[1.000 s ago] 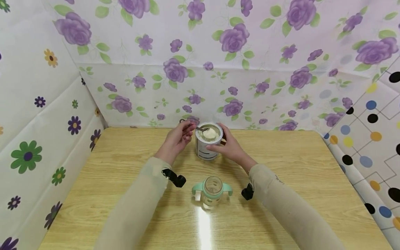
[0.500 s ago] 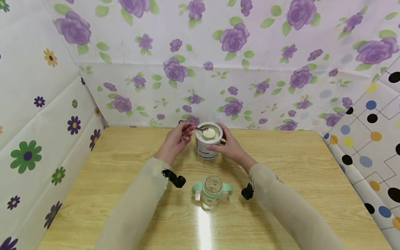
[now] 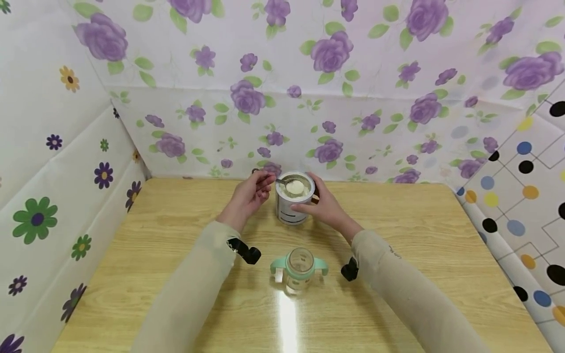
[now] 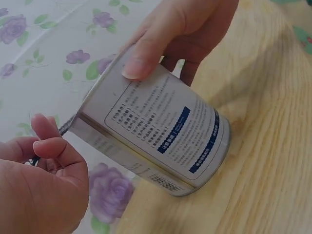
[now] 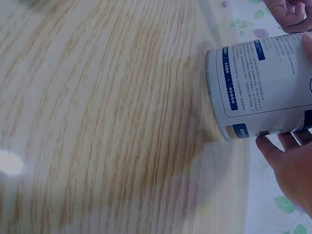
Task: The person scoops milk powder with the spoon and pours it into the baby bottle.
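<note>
Powder can [image 3: 287,212] upright on the wooden table [image 3: 397,220], toward the far edge, top uncovered, pale powder [image 3: 302,196] inside. Right hand [image 3: 325,203]: curled round the can's right side, gripping it, thumb laid across the near wall. My left wrist view shows that thumb pressed to the printed label [image 4: 156,122], just below the rim, a barcode [image 4: 165,183] low on the same wall.

Left hand [image 3: 250,196]: finger and thumb pinch the handle of a spoon [image 3: 283,182] at the can's left rim; the other fingers are bent in. Spoon's bowl lies inside the can's mouth, heaped with powder. Whether its underside touches the powder below, I cannot tell from my end.

Clear bottle [image 3: 301,264] with two mint-green handles on the near part of the table, upright between the forearms, apart from both hands and from the can. Bright reflection on the tabletop just nearer than it.

Beige sleeves on both arms; a black wrist camera [image 3: 251,255] on the left one, another black unit [image 3: 350,269] on the right. Purple-rose cloth [image 3: 291,117] behind, daisy-patterned cloth [image 3: 39,162] at left, dotted cloth [image 3: 507,196] at right.
</note>
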`<state>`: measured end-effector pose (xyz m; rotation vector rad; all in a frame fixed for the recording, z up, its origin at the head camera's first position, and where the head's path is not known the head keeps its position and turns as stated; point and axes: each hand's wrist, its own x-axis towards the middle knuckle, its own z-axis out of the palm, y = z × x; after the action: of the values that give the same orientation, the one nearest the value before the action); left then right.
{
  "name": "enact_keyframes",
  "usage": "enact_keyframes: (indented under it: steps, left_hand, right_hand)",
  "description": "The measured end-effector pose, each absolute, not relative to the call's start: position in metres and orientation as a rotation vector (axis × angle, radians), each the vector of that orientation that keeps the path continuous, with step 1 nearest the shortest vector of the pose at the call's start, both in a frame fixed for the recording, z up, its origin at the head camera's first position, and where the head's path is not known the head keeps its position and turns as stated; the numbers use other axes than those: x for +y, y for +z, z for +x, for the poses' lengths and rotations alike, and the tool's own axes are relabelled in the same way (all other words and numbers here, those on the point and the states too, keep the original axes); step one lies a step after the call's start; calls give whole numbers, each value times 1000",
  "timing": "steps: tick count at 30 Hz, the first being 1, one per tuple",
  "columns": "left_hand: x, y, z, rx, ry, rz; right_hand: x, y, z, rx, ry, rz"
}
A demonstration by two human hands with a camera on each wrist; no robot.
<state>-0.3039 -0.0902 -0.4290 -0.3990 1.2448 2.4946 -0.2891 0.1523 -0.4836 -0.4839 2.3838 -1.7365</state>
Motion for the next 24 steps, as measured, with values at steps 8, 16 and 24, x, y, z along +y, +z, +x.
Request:
enact_keyframes:
  steps: [8,16,24]
  left_hand:
    - [-86,-423,-305,1263,2507,-415]
    - [-86,-414,-302,1226,2509,-505]
    - [-88,-405,-298,1215,2496,-528]
  right_hand:
    - [152,-483,-289,2380,-1733,-476]
    - [153,-478,-287,2372,-1710,-468]
    - [153,-475,-286,2363,-1700,-457]
